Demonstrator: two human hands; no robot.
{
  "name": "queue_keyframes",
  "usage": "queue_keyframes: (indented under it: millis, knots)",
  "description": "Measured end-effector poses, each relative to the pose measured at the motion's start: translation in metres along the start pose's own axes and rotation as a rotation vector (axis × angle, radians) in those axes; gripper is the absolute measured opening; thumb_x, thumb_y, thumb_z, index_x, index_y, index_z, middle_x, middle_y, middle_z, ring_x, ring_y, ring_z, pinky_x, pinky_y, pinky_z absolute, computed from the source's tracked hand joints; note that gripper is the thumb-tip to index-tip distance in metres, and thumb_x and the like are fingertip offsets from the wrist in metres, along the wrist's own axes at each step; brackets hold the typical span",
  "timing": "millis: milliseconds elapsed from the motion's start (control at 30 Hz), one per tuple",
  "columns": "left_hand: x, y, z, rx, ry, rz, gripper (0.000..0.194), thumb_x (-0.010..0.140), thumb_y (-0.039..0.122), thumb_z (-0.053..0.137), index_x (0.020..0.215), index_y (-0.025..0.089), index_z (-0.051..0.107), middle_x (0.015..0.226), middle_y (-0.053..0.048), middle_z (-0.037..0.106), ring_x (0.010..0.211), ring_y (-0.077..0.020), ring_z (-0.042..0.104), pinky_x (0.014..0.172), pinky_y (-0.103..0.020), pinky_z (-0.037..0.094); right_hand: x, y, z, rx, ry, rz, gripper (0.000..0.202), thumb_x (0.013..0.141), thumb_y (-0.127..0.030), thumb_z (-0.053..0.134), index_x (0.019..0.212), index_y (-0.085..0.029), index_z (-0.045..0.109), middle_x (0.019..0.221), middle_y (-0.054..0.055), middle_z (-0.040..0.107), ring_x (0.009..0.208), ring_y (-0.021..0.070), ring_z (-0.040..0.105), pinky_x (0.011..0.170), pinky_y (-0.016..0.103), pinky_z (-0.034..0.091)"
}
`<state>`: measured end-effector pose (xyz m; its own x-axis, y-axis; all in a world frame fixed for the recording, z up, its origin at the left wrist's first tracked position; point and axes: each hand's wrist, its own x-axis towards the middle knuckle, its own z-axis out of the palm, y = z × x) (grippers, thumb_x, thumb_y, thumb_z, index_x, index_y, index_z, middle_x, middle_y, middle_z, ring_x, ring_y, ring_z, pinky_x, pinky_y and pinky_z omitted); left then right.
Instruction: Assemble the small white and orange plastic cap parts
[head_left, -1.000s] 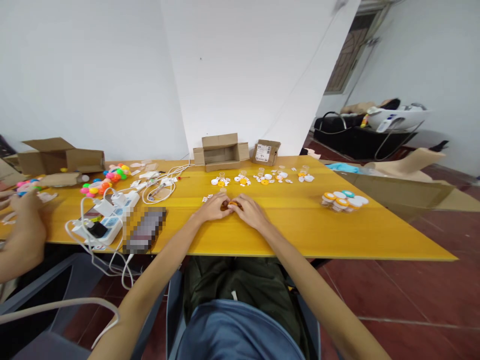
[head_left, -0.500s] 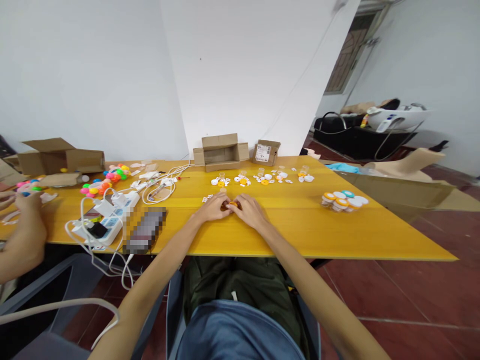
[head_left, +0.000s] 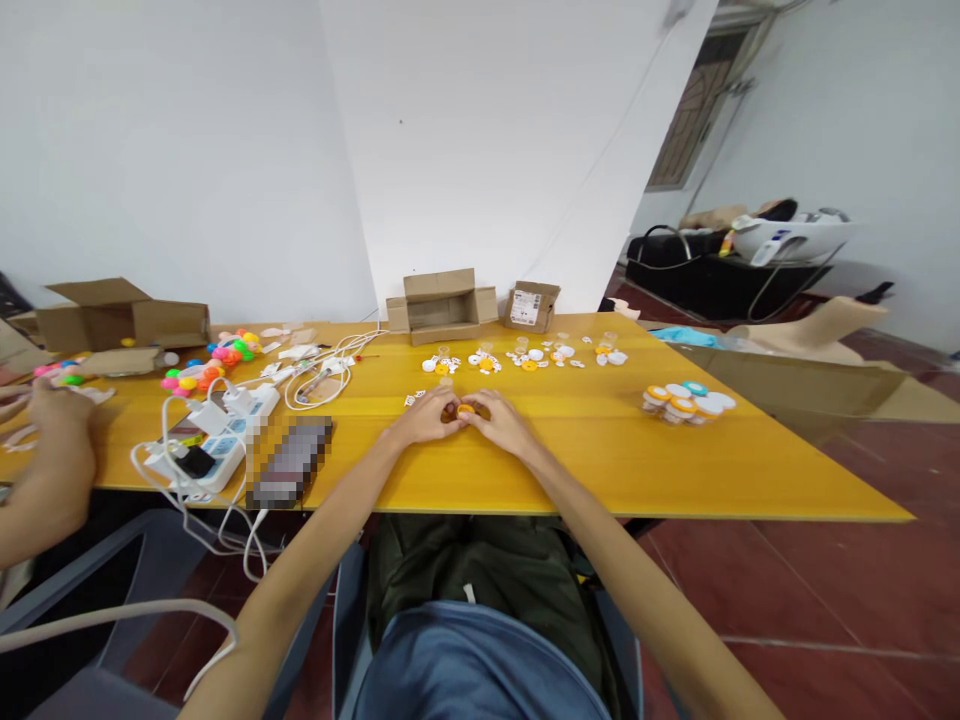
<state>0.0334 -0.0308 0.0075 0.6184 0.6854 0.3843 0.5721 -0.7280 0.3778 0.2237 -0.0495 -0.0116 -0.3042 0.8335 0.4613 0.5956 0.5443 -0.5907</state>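
Observation:
Between my fingertips, just above the middle of the table, is a small round orange lid (head_left: 466, 409) with a pale patch on its face. My left hand (head_left: 431, 416) is closed at its left edge, with the thumb and fingers pinched in. From the other side my right hand (head_left: 501, 424) grips it, fingers curled. Just beyond my left hand stands a small clear cup (head_left: 446, 382), partly hidden. White cut-out pieces (head_left: 414, 398) lie to the left of it. Farther back are several groups of clear cups, orange and white discs (head_left: 529, 365) and small white pieces.
Capped jars (head_left: 681, 402) with orange, white and teal lids cluster on the right. A power strip (head_left: 238, 430) with cables and a phone (head_left: 291, 462) lie left. Open cardboard boxes (head_left: 442, 310) stand along the wall. At far left, another person's hand (head_left: 60, 405) is near coloured balls (head_left: 206, 372).
The orange lid has turned between my fingers, so a pale patch on it now shows. My hands stay in nearly the same place.

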Motion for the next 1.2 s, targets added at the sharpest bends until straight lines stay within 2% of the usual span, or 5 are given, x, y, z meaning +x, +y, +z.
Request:
queue_keyframes:
  millis: [200, 400, 1200]
  knots:
    - [-0.001, 0.002, -0.001, 0.010, 0.002, 0.002, 0.014, 0.086, 0.034, 0.062, 0.081, 0.022, 0.059, 0.081, -0.001, 0.060, 0.078, -0.0179, 0.058, 0.076, -0.032, 0.049, -0.001, -0.003, -0.002, -0.037, 0.009, 0.003, 0.010, 0.089, -0.032, 0.068, 0.092, -0.025, 0.075, 0.086, 0.003, 0.071, 0.085, 0.0208, 0.062, 0.082, 0.033, 0.048]
    - [0.000, 0.003, -0.001, 0.012, 0.000, -0.008, 0.015, 0.087, 0.036, 0.061, 0.082, 0.022, 0.060, 0.080, -0.001, 0.060, 0.078, -0.0180, 0.058, 0.076, -0.032, 0.049, -0.001, -0.009, -0.004, -0.072, 0.012, 0.044, 0.009, 0.088, -0.031, 0.069, 0.086, -0.023, 0.073, 0.088, 0.003, 0.072, 0.086, 0.0196, 0.063, 0.082, 0.031, 0.047]
    - [0.001, 0.007, -0.003, 0.003, -0.005, -0.033, 0.012, 0.084, 0.032, 0.062, 0.080, 0.022, 0.059, 0.082, -0.001, 0.061, 0.078, -0.0179, 0.059, 0.077, -0.032, 0.050, -0.001, -0.015, -0.005, -0.076, 0.010, 0.098, 0.009, 0.088, -0.030, 0.068, 0.082, -0.023, 0.069, 0.089, 0.004, 0.073, 0.089, 0.0202, 0.065, 0.081, 0.030, 0.047]
